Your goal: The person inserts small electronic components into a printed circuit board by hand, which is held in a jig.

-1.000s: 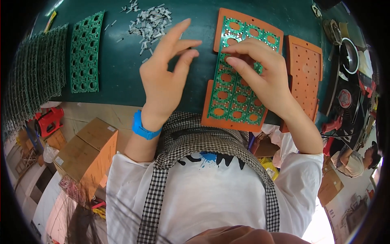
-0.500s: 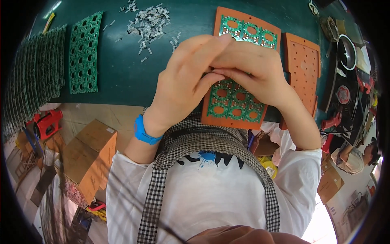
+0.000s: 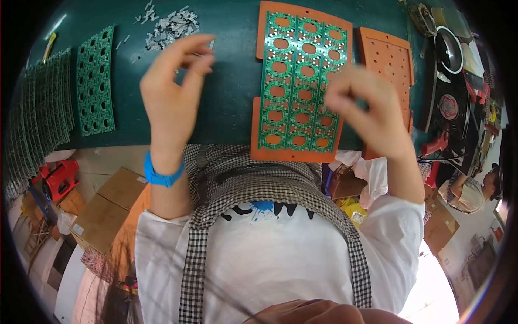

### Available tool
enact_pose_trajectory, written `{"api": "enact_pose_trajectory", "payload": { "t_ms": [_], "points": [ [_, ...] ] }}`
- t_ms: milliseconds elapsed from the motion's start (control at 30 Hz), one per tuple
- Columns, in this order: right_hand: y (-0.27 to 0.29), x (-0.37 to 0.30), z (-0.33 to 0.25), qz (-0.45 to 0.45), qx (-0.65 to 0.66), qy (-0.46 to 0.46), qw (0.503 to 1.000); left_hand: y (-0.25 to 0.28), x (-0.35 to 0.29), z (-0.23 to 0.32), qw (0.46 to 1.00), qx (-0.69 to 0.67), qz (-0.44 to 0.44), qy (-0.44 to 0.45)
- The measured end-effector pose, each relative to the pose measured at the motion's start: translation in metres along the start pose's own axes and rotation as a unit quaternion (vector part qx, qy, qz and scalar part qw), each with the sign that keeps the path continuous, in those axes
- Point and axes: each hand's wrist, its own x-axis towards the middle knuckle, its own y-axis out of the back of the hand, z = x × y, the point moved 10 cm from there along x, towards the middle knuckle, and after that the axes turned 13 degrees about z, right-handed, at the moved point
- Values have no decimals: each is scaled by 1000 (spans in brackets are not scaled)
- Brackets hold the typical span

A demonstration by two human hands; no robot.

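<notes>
A green circuit board panel (image 3: 297, 81) with rows of round holes lies on an orange jig plate (image 3: 258, 124) on the dark green table. My left hand (image 3: 170, 100), with a blue wristband, is raised to the left of the panel. Its thumb and forefinger are curved with a gap between them, just below a pile of small grey metal parts (image 3: 170, 24). My right hand (image 3: 367, 108) is blurred and hovers over the panel's right edge with curled fingers. Whether it holds a small part cannot be made out.
A second orange plate (image 3: 388, 59) with small holes lies to the right. One green panel (image 3: 94, 81) and a fanned row of several more (image 3: 40, 102) lie at the left. Tools and round objects crowd the right edge (image 3: 453, 81). Cardboard boxes (image 3: 108, 205) stand below the table.
Both hands were joined over the panel half a second ago. They have separated: the left moved toward the grey parts pile, the right moved to the panel's right edge.
</notes>
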Motion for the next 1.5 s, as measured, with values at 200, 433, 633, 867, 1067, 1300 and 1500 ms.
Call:
{"api": "enact_pose_trajectory", "payload": {
  "t_ms": [200,433,633,867,1067,1300,1500],
  "points": [
    [-7,-67,16,39,-92,-23,995,15,12,-63,961,-184,92,183],
    [-9,-68,18,34,-87,-19,995,13,6,-53,969,-185,77,144],
    [-11,-73,21,61,-115,-18,991,16,-1,-55,973,-116,76,184],
    [-14,-89,3,80,-190,107,973,-38,-20,-45,958,-154,-86,225],
    [-5,-116,-14,124,-125,88,980,-28,19,-64,978,-130,-7,162],
    [-79,-191,82,268,310,-366,835,-62,57,-31,972,-209,-37,99],
    [-77,-200,69,446,343,-325,760,-151,101,-35,987,-105,-116,-44]
  ]
}}
